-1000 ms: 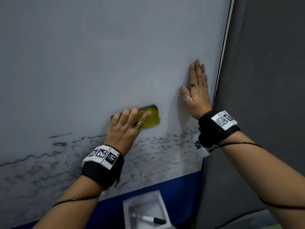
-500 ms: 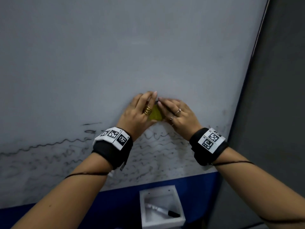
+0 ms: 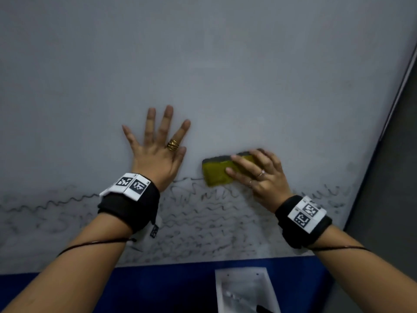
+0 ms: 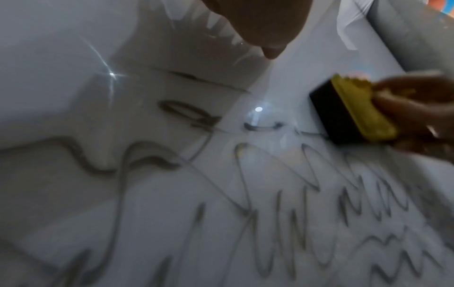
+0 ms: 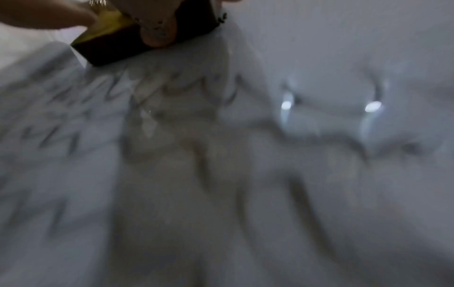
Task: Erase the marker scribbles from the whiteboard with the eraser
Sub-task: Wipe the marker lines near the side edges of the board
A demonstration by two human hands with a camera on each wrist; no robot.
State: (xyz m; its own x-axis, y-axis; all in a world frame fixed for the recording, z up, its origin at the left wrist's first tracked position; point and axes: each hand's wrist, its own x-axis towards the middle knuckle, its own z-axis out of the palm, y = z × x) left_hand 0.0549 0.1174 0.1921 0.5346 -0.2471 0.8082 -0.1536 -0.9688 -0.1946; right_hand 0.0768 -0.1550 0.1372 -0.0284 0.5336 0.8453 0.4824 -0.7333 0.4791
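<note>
Head view: left hand point(image 3: 158, 152) flat on whiteboard point(image 3: 225, 64), fingers spread wide, holding nothing, just above the scribbles point(image 3: 203, 213). Right hand point(image 3: 261, 175) to its right, fingers curled over the yellow eraser point(image 3: 217, 171), pressing it on the board at the top edge of the scribbles. White tray point(image 3: 243, 290) below the board's blue edge.

Left wrist view: one fingertip point(image 4: 271, 51) touching board; eraser point(image 4: 351, 114) at right, dark pad on the surface, gripped by right hand point(image 4: 415, 108); scribbles point(image 4: 245, 194) nearer the camera.

Right wrist view: blurred; fingers point(image 5: 157, 36) over eraser point(image 5: 108, 46) at top left, scribbles point(image 5: 172, 136) nearer.
</note>
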